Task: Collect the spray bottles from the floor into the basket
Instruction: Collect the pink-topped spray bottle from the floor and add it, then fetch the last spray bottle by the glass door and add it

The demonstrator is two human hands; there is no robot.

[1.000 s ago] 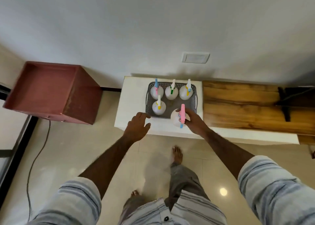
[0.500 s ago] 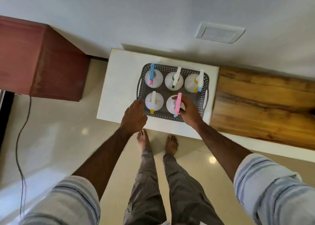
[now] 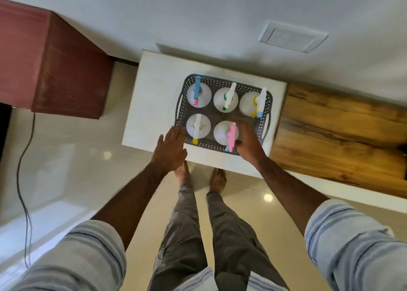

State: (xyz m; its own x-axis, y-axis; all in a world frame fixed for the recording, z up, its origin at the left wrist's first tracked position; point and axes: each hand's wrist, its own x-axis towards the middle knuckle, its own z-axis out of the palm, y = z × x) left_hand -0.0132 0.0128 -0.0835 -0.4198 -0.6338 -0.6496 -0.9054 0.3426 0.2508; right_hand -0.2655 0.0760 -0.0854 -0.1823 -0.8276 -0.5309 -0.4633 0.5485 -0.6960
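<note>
A grey lattice basket stands on a low white table. Several white spray bottles stand upright in it. The back row holds a blue-headed one, a white-and-green one and a yellow-and-blue one. In the front row are a yellow-tipped one and a pink-headed bottle. My right hand wraps the right side of the pink-headed bottle inside the basket. My left hand is spread flat at the basket's front left corner, holding nothing.
A red-brown cabinet stands to the left and a wooden bench top to the right of the table. A black cable trails over the glossy floor. My bare feet stand just before the table edge.
My right hand has carried the pink-headed bottle from the basket's front edge down into the front row. My left hand has opened out at the corner. I have stepped closer.
</note>
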